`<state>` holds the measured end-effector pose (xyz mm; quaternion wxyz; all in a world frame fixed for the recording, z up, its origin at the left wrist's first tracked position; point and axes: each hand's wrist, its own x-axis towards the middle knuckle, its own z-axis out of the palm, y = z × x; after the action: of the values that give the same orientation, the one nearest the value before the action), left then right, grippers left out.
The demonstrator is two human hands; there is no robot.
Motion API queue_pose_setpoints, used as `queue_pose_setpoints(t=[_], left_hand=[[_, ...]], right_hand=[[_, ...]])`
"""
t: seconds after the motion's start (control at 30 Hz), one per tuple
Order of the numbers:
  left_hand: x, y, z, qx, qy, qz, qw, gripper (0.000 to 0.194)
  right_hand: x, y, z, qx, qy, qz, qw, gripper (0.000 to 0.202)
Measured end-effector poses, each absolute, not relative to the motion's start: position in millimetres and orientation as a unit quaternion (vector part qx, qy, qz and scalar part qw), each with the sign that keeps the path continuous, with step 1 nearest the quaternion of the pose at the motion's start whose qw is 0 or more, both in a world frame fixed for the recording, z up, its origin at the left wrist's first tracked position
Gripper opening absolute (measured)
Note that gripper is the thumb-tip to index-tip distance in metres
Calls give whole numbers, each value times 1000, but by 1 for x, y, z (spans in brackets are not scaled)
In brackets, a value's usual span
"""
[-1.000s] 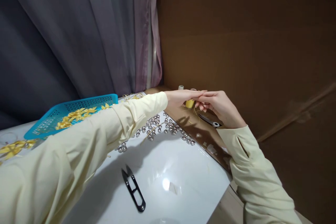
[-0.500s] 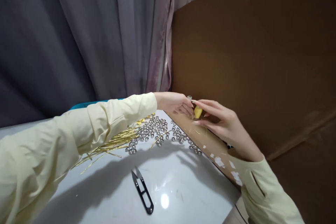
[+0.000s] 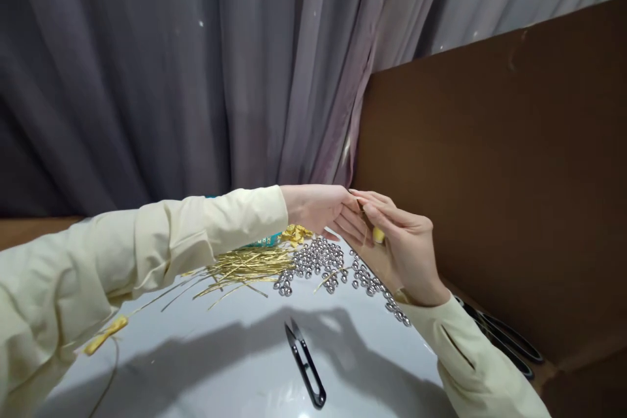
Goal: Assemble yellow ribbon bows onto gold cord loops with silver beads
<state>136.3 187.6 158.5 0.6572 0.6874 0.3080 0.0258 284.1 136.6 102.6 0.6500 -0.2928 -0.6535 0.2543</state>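
Observation:
My left hand [image 3: 337,209] reaches across to the right, its thumb and index finger pressed together at my right hand's fingertips, the other fingers loosely stretched. My right hand [image 3: 404,238] is pinched at the same spot; what the two pinches hold is too small to make out. A small yellow piece [image 3: 378,235] shows behind my right hand's fingers. Below the hands lie many silver beads [image 3: 318,256] on the white table [image 3: 220,353]. Left of the beads is a bundle of gold strands [image 3: 249,264], with yellow pieces [image 3: 295,234] behind.
Black thread snips [image 3: 306,364] lie on the table near the front. A yellow bow-like piece with a cord [image 3: 105,334] is at the left. Dark-handled scissors [image 3: 504,336] lie at the right, beside a brown board [image 3: 490,176]. A grey curtain [image 3: 171,78] hangs behind.
The view has shifted, so the table items appear farther right and the scissors now show. My right hand's fingers have closed in at my left fingertips, hiding more of the yellow piece.

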Motion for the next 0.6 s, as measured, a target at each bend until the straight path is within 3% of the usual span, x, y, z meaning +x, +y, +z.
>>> queue_pose_setpoints(t=[0.17,0.27,0.43,0.6], left_hand=[[94,174,152,758,351,129,534,39],[73,165,143,758,372,181,505,29],[69,140,125,753,299,186,555,26],[80,125,105,739,264,238,572,35]], right_hand=[[276,123,119,-358,-613,432,556,21],[272,121,122,-352,-622,512,477,23],[258,129,118,-321,-654,543,418,16],[249,135,111,-337,-623,604,366,26]])
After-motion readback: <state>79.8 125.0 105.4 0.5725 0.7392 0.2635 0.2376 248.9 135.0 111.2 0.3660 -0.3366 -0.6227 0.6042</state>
